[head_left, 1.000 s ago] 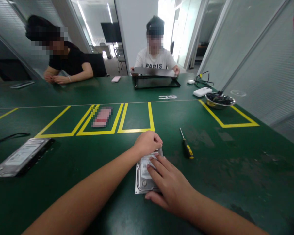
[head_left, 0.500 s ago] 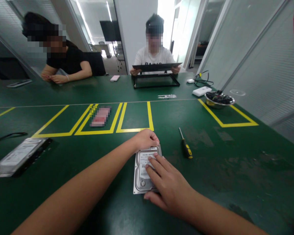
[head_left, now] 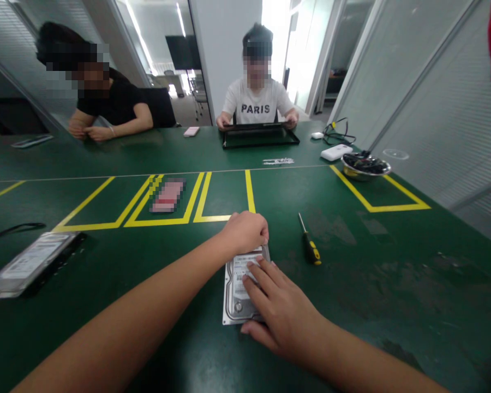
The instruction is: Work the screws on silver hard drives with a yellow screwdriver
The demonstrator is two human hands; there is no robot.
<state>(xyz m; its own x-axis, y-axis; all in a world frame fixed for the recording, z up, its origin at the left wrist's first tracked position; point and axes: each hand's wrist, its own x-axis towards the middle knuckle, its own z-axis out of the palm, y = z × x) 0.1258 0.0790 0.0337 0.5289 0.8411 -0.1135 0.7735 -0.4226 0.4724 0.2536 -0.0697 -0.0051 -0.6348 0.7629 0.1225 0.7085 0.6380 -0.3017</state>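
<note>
A silver hard drive point(head_left: 236, 297) lies flat on the green table point(head_left: 372, 284) in front of me. My left hand point(head_left: 245, 232) is curled over its far end, fingers closed on the edge. My right hand point(head_left: 278, 308) rests flat on top of the drive, fingers stretched out over its label. A small screwdriver with a yellow and black handle point(head_left: 309, 244) lies on the table just right of the drive, untouched.
A second hard drive point(head_left: 28, 262) lies at the left. Yellow tape boxes point(head_left: 225, 199) mark the table. A metal bowl point(head_left: 365, 166) and a white device point(head_left: 336, 152) sit far right. Two people sit opposite; one holds a dark flat panel point(head_left: 259, 134).
My left hand has shifted slightly on the drive's far end. The person opposite has lowered the dark panel flat onto the table.
</note>
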